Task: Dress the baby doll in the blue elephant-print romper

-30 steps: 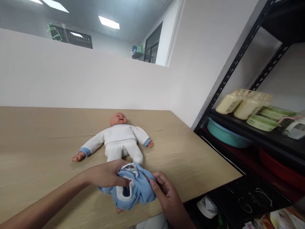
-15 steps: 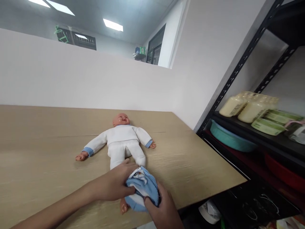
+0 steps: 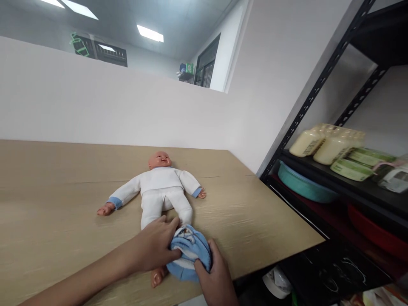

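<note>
While it lies bunched at the lower end of the doll's legs, the blue baby garment (image 3: 190,253) is held from two sides, close to the near edge of the counter (image 3: 261,216). It is light blue with a white band along its near rim and a small print on its top. The left hand (image 3: 156,248) is closed on the left side of the garment, with the fingers curled over the cloth and touching the doll's trouser leg. The right hand (image 3: 214,276) grips the garment from the near right side, with the thumb pressed on top of the blue cloth.

The baby doll (image 3: 161,187) lies on its back with the head toward the far side and both arms spread out. It wears a white suit with blue cuffs. One bare foot (image 3: 157,278) of the doll comes out just left of the garment, under the left hand; the other foot is hidden by the cloth.

Behind the wooden counter stands a white partition wall (image 3: 95,106). At the right there is a black metal rack (image 3: 318,80). Its upper shelf carries cream-coloured bottles (image 3: 318,143) and green packs (image 3: 360,163) beside them. Below them sits a teal basin (image 3: 302,185), and further right a red basin (image 3: 376,227).
</note>
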`<state>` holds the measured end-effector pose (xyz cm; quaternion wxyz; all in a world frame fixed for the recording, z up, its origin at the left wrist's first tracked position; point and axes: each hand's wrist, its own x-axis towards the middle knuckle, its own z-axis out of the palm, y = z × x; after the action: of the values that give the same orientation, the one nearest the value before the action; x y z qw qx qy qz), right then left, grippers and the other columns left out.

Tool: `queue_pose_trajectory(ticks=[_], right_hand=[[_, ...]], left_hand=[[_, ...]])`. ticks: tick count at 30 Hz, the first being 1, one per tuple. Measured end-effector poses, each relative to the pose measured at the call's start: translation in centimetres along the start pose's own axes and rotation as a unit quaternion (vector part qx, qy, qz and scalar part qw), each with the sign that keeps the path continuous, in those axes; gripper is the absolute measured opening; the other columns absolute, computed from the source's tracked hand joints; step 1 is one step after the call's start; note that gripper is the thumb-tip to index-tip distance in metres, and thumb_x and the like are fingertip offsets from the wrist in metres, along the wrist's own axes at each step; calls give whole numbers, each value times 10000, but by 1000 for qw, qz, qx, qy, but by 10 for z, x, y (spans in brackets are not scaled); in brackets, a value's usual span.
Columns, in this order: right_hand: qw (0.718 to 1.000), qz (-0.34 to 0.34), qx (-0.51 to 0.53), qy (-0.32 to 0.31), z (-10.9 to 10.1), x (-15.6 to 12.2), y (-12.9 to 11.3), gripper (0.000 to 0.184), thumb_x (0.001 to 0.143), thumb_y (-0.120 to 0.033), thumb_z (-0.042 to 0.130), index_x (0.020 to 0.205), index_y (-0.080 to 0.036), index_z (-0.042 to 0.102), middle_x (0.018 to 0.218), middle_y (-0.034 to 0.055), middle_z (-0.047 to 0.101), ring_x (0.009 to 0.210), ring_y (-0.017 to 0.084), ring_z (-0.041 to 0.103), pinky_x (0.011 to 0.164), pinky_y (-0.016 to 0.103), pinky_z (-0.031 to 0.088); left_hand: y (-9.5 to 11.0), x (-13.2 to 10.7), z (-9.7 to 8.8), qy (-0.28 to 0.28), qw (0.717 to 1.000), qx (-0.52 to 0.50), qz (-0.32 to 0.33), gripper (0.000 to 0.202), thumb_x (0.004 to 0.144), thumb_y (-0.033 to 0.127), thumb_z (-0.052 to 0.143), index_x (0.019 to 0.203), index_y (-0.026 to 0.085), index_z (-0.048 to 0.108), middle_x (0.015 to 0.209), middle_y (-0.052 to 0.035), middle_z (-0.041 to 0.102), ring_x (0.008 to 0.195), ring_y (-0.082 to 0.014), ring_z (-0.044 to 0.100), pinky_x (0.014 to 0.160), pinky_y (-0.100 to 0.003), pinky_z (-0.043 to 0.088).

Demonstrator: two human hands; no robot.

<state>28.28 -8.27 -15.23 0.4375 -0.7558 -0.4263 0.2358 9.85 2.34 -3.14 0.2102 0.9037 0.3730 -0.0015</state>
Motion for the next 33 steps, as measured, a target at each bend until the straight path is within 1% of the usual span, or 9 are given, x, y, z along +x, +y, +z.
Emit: queue_pose_trajectory(ticks=[4, 9, 12, 15, 18, 23, 26, 29, 33], right_hand=[[998, 7, 53, -19, 8, 0, 6, 621, 833, -425, 681, 1386, -143, 663, 1373, 177, 718, 1355, 358, 630, 1128, 445, 527], [989, -69, 127, 8, 25, 1, 17, 591, 838, -383, 685, 1399, -198, 650, 1379, 149, 710, 1361, 348, 617, 1088, 422, 561], [985, -110, 134, 17, 24, 7, 8, 585, 799, -332, 713, 1366, -199, 655, 1325, 138, 734, 1304, 352, 643, 1045, 406, 587], [977, -159, 135, -35, 16, 13, -8, 465, 782, -257, 672, 1242, -192, 685, 1177, 104, 770, 1173, 315, 697, 971, 357, 608], [966, -200, 134, -95, 10, 17, -19, 412, 762, -166, 604, 1169, -198, 668, 1147, 74, 754, 1108, 271, 707, 947, 319, 598], [963, -241, 99, -68, 6, 17, -25, 524, 662, -108, 610, 1176, -205, 643, 1161, 72, 697, 1118, 280, 679, 987, 344, 569], [957, -266, 80, -82, 1, 20, -38, 370, 691, -114, 638, 1047, -213, 651, 1001, 40, 656, 944, 242, 677, 847, 314, 574], [953, -287, 86, -52, -3, 27, -53, 260, 756, -186, 719, 1004, -208, 647, 1002, 52, 660, 920, 237, 668, 792, 303, 558], [953, -279, 112, -46, -4, 47, -51, 170, 793, -206, 704, 943, -207, 624, 880, 7, 665, 795, 192, 631, 713, 272, 510]], left_hand=[[-5, -1, -5, -2, 999, -41, 25, 497, 782, 291, 585, 1269, 199, 541, 1123, -107, 680, 1093, -357, 611, 959, -485, 485], [-19, 5, -7, -4, 977, -203, 68, 456, 698, 216, 638, 1135, 241, 512, 1094, -28, 651, 1049, -267, 625, 896, -370, 510], [-25, 6, -9, -19, 947, -311, 81, 458, 729, 219, 638, 1160, 250, 487, 1064, -1, 645, 984, -225, 646, 822, -317, 534], [-29, 5, -12, -35, 926, -366, 83, 468, 735, 234, 649, 1170, 252, 478, 1019, 16, 651, 941, -213, 654, 771, -297, 540], [-33, 4, -14, -21, 922, -374, 94, 463, 735, 218, 638, 1177, 247, 502, 1009, 19, 649, 960, -219, 654, 808, -304, 546], [-33, 2, -16, 2, 931, -356, 86, 453, 814, 230, 620, 1259, 237, 532, 1102, -5, 619, 1081, -247, 628, 963, -330, 529], [-32, 2, -16, -1, 925, -365, 102, 391, 829, 227, 612, 1213, 221, 541, 1073, -2, 597, 1064, -245, 617, 962, -321, 521], [-35, 4, -12, -12, 920, -377, 111, 403, 815, 247, 642, 1197, 219, 520, 1026, 7, 588, 991, -225, 617, 895, -312, 533], [-39, 7, -8, -3, 927, -362, 98, 497, 822, 364, 704, 1254, 223, 505, 1064, -18, 632, 1011, -244, 643, 897, -341, 548]])
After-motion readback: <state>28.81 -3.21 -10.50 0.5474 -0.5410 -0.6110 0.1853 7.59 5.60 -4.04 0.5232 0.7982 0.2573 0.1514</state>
